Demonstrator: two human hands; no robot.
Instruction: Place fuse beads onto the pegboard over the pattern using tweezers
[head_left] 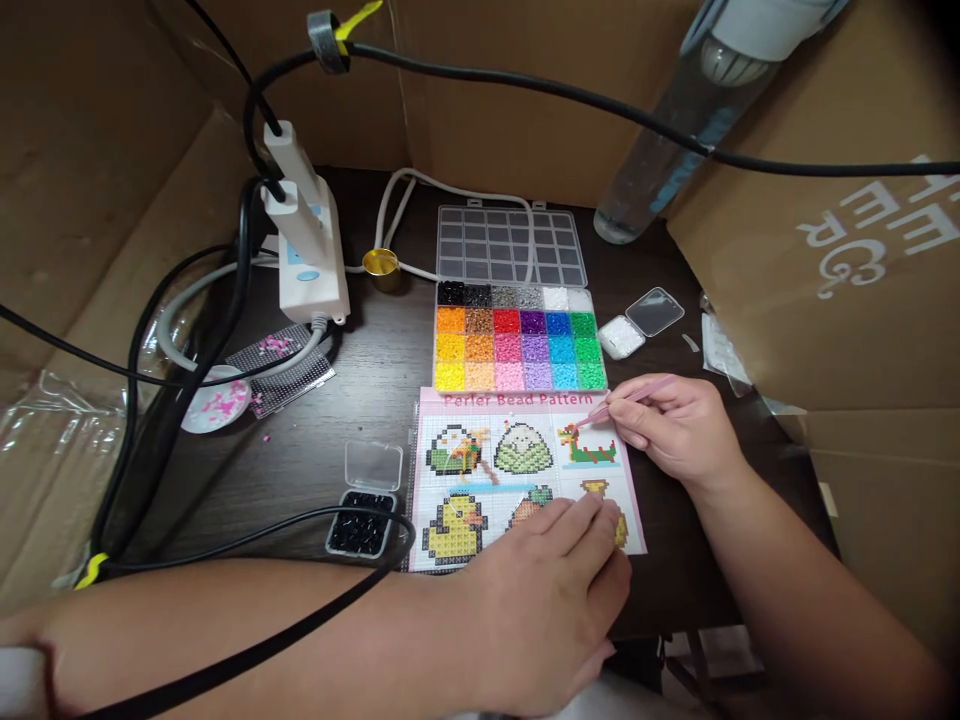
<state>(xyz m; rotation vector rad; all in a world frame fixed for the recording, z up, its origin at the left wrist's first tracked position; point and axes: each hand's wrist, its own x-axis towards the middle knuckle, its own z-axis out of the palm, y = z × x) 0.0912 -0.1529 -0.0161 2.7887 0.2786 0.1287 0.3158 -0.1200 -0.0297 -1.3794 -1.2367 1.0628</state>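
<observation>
My right hand (675, 425) pinches pink tweezers (628, 397), whose tip rests on the dragon-boat picture at the top right of a pink bead pattern sheet (480, 470). My left hand (547, 600) lies on the sheet's lower right corner, fingers bent and pressing down, covering part of the pictures there. Just behind the sheet sits an open bead organiser (519, 335) with many coloured compartments, its clear lid flipped back.
A small open box of black beads (361, 522) lies left of the sheet, one of white beads (621, 336) to the right. At left are a white device (307, 245) with cables, a pegboard (281, 370) and a dish of pink beads (216, 400). Cardboard walls surround the dark table; a bottle (675, 110) stands behind.
</observation>
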